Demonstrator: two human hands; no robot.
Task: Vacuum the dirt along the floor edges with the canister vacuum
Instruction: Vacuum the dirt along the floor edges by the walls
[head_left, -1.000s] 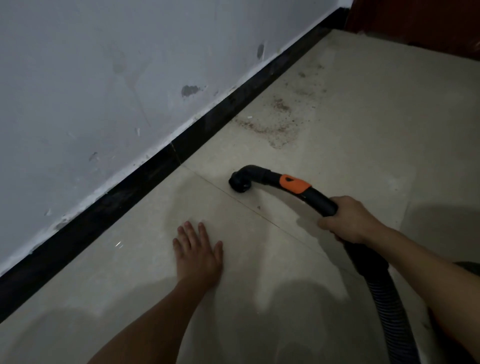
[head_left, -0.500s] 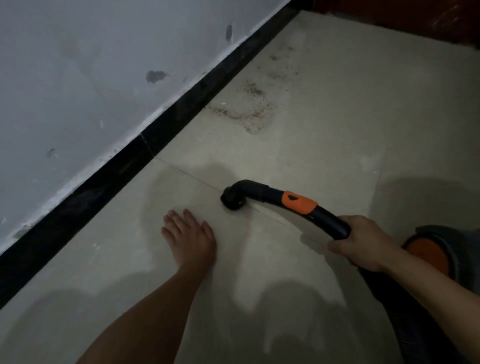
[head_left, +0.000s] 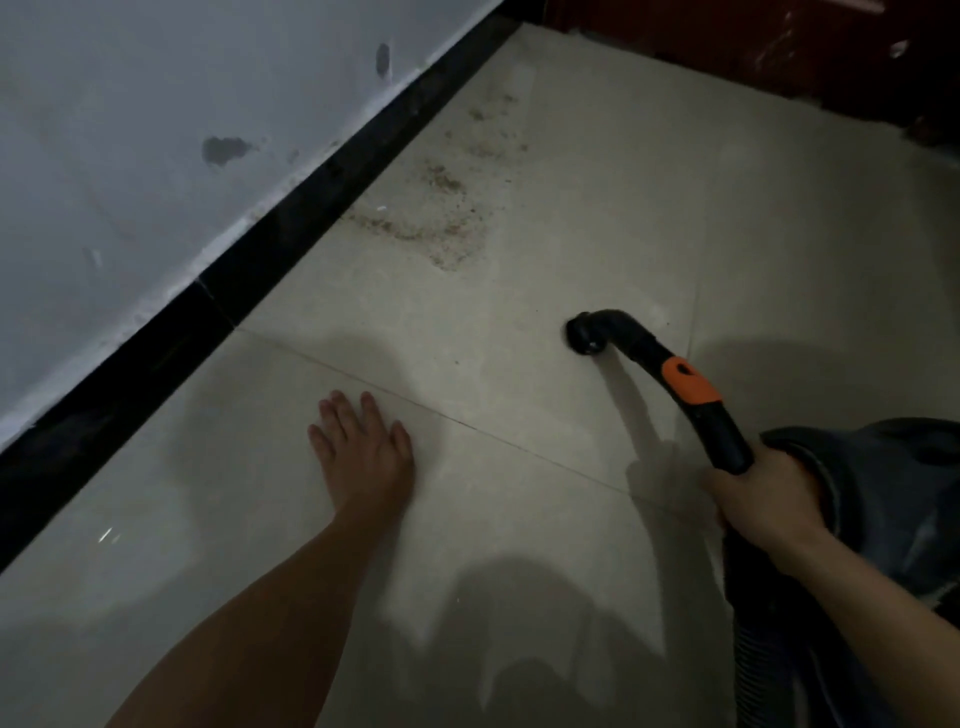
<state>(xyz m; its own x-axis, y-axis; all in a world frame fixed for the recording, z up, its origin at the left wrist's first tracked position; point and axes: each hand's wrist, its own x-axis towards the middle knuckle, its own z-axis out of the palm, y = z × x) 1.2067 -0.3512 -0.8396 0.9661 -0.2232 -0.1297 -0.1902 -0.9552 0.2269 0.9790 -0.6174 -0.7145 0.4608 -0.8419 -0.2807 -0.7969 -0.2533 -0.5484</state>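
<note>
Fingers of the right hand (head_left: 763, 499) are curled tight around the black handle tube (head_left: 727, 441) of the canister vacuum, gripping it below the orange collar (head_left: 691, 389). From that grasp the tube arcs forward and down to the round nozzle (head_left: 587, 338), which sits on or just above the tile (the dim light makes contact hard to judge). The nozzle is out on the open floor (head_left: 649, 218), well apart from the wall-side edge. Behind the hand the ribbed hose (head_left: 753, 654) runs down toward the near right corner, and the dark canister body (head_left: 893, 478) sits just beside the wrist at the floor's right side.

The left hand (head_left: 363, 447) lies flat on the tile with its fingers straight and slightly spread, holding nothing. It rests just short of the grout line (head_left: 467, 423), between the nozzle and the black baseboard (head_left: 249, 270).

The dirt patch (head_left: 436, 223), a brownish gritty scatter, lies along the floor's far wall-side edge against the baseboard, ahead of the nozzle, with thinner specks trailing toward the far corner. It looks untouched. The strip of tile along the baseboard near the left hand shows no grit, so that stretch seems done. What is left, by this judgement, is the main patch and the run up to the far corner.
</note>
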